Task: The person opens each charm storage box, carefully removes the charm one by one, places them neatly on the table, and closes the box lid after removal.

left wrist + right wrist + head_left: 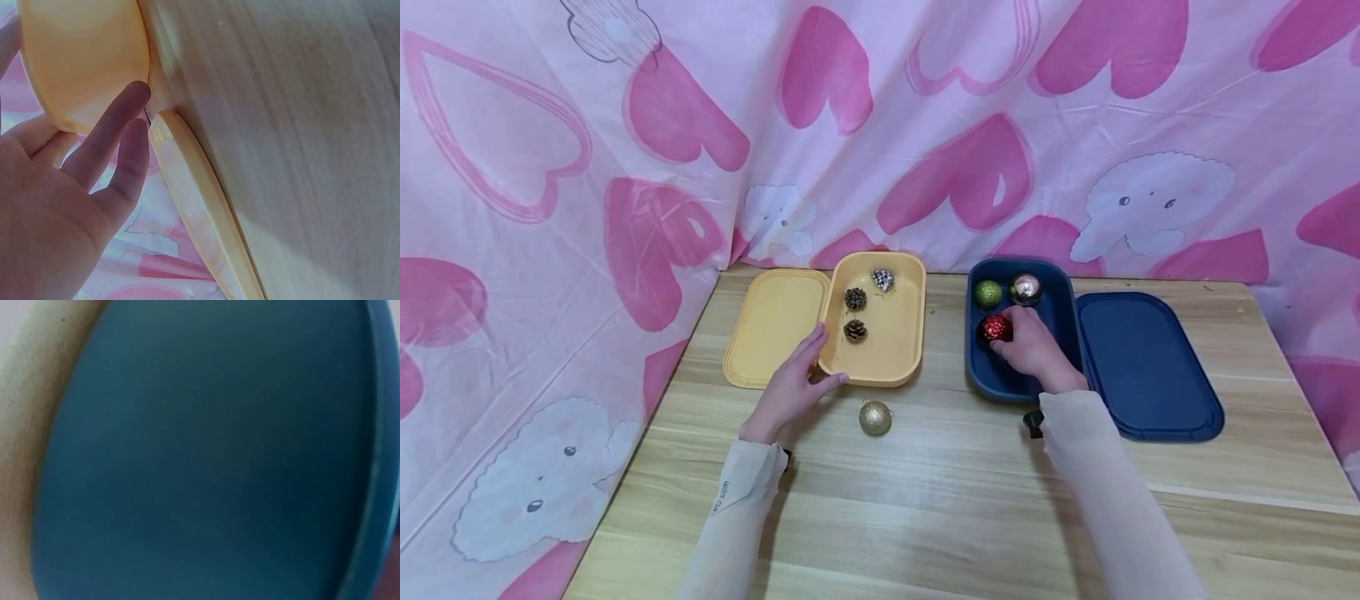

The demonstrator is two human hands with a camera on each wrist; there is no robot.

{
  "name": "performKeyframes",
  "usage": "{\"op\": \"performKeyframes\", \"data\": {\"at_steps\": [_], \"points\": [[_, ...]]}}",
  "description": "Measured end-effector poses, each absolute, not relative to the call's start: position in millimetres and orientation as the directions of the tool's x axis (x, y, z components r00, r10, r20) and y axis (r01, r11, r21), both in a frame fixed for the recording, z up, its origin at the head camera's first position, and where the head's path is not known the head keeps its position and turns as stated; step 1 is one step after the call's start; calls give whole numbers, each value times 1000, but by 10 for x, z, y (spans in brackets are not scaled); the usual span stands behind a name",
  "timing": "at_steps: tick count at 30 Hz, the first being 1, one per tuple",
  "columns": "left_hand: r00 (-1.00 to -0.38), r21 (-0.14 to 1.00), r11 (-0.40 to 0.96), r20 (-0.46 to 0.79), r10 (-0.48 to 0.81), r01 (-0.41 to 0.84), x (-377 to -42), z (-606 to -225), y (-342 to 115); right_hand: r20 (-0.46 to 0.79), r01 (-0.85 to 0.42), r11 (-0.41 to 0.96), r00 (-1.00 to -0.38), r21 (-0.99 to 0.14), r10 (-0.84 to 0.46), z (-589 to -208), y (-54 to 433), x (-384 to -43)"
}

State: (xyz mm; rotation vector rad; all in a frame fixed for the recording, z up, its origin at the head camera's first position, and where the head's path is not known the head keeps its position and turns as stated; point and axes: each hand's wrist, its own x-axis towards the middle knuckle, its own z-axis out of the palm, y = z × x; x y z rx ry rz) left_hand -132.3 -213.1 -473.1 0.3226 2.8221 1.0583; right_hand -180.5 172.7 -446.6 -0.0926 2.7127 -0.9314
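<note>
My right hand (1032, 346) reaches into the navy box (973, 367) and holds a red glitter bauble (995, 330) low in it. Behind that bauble lie a green bauble (988, 293) and a shiny pinkish-silver bauble (1026, 289). The box's blue wall (206, 450) fills the right wrist view, hiding the fingers there. My left hand (790, 387) is at the near left corner of the yellow box (887, 358), fingers spread along its side and thumb at its front rim. Inside are two brown pinecones (855, 331) and a silvery pinecone (883, 279).
A gold bauble (875, 417) sits on the wooden table (925, 517) in front of the yellow box. The yellow lid (775, 325) lies left of its box, the navy lid (1153, 367) right of the other. A pink heart-patterned cloth (955, 167) hangs behind and at the left.
</note>
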Motion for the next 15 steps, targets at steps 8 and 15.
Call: {"op": "performKeyframes", "data": {"at_steps": [8,15], "points": [[-971,664,730,-22,237,163,-1322,-4734,-2132,-254,28,794,-954,-608,-161,-4473,1655,-1779],[-971,658,735,-23,238,165,-1322,-4727,-2129,-262,19,799,-949,-601,-175,-4466,1589,-1769]]}}
